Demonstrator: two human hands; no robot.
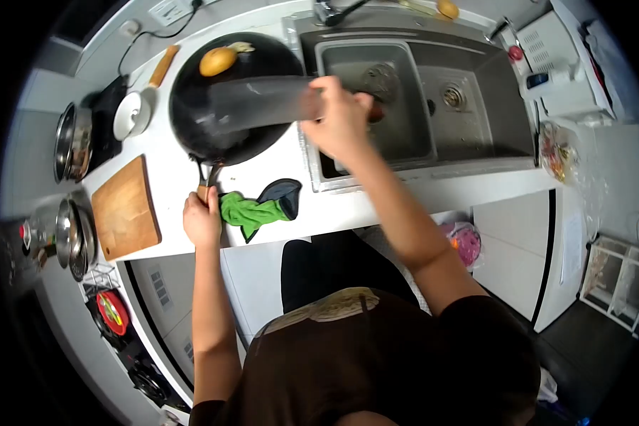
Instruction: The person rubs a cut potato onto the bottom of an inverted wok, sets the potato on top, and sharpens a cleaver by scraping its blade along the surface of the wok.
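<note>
My left hand [203,219] is closed around the handle [204,190] of a large black wok [192,135] on the white counter. Over the wok, my right hand [341,121] grips the brown handle of what looks like a cleaver [259,103]. Motion smears its broad grey blade, which points left. A yellow, potato-like piece [218,62] lies at the wok's far side, beside a pale scrap [242,47]. Close to my left hand, a green cloth with dark trim [252,211] lies crumpled on the counter.
A double steel sink [476,131] with a faucet [328,13] is at the right. On the left are a wooden cutting board [126,209], a white bowl [131,116], a wooden handle [163,65] and steel pots [73,142]. Another yellowish round item [447,8] sits behind the sink.
</note>
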